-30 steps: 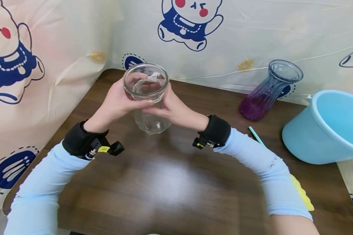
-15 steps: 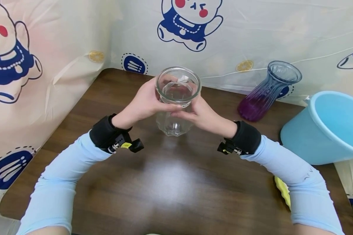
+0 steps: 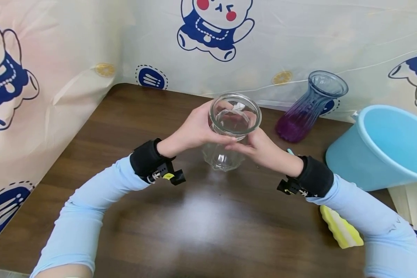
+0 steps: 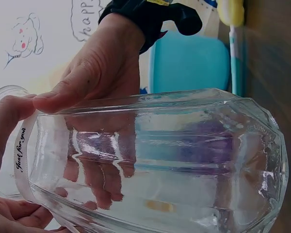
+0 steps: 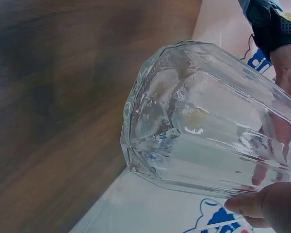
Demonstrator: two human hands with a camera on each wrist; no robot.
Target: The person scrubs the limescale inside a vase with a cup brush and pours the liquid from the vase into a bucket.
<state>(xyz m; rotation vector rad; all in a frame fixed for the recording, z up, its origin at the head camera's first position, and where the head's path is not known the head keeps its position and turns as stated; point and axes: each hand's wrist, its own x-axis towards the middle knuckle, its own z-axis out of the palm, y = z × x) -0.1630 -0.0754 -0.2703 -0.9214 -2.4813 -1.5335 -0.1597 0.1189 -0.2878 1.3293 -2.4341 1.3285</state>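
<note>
A clear glass vase stands nearly upright between my two hands over the far middle of the table. My left hand grips its neck from the left, and my right hand grips it from the right. The thumbs meet at the front, below the round rim. A white ribbon printed "Just for you" circles the neck. In the right wrist view the faceted base seems to be off the table, though the gap is hard to judge. Most fingers are behind the glass, partly seen through it.
A blue-to-purple ribbed glass vase stands at the back right. Beside it is a light-blue bucket. A long-handled yellow sponge brush lies partly under my right forearm. A printed curtain hangs along the table's back and left.
Both hands have carried the clear vase rightward and slightly nearer, keeping their grip. The head view has turned a little right. More of the sponge brush's yellow head shows.
</note>
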